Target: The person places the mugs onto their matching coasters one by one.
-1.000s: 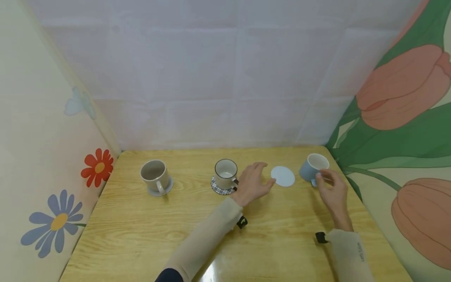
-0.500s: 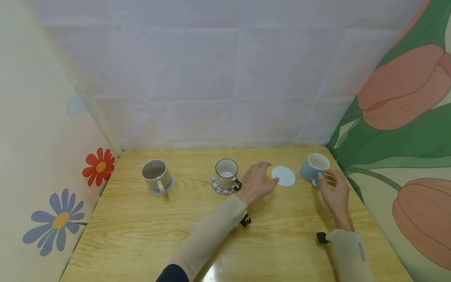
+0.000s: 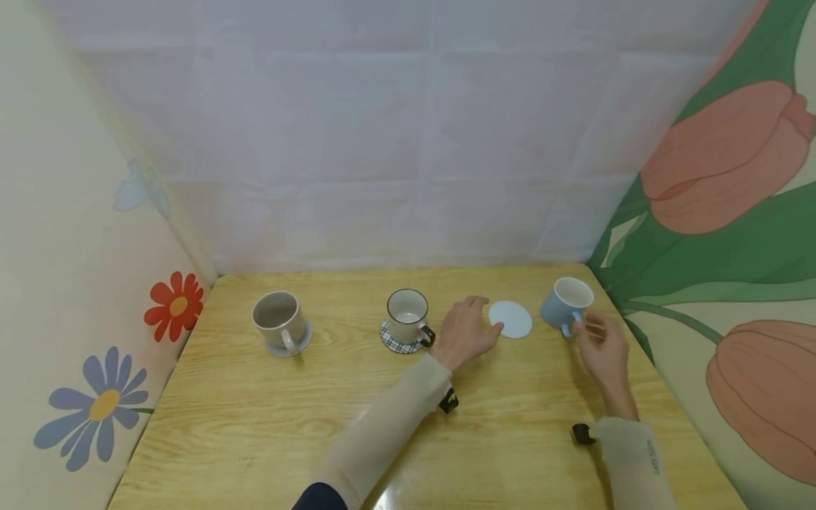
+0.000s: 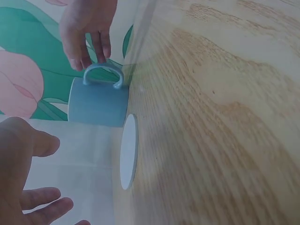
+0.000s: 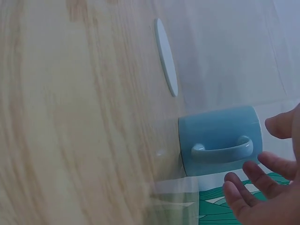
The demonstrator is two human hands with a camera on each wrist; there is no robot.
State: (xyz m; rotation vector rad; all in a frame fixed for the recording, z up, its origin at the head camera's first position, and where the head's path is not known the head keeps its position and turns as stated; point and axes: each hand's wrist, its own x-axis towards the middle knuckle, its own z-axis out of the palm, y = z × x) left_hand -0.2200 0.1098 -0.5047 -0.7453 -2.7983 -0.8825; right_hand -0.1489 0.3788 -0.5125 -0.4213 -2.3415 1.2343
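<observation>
A light blue mug (image 3: 564,306) stands upright on the table at the right, its handle turned toward the person. My right hand (image 3: 602,350) hovers beside that handle; in the right wrist view its thumb and fingers (image 5: 261,180) are spread apart, close to the mug's rim and handle, gripping nothing. Left of the mug lies a round white coaster (image 3: 510,319) with nothing on it. My left hand (image 3: 464,334) is held over the table just left of this coaster, thumb and fingers apart. The left wrist view shows the coaster (image 4: 129,152) lying flat beside the mug (image 4: 98,103).
A cream mug with a dark rim (image 3: 406,316) sits on a checked coaster (image 3: 397,345), close to the left hand. Farther left, a beige mug (image 3: 278,319) rests on a grey coaster (image 3: 306,338). Behind the wooden table (image 3: 255,425) hangs a pale cloth (image 3: 357,142).
My left hand has shifted slightly right toward the white coaster, uncovering the dark-rimmed mug's handle. My right hand's fingers have drawn back a little from the blue mug. The mugs have stayed put.
</observation>
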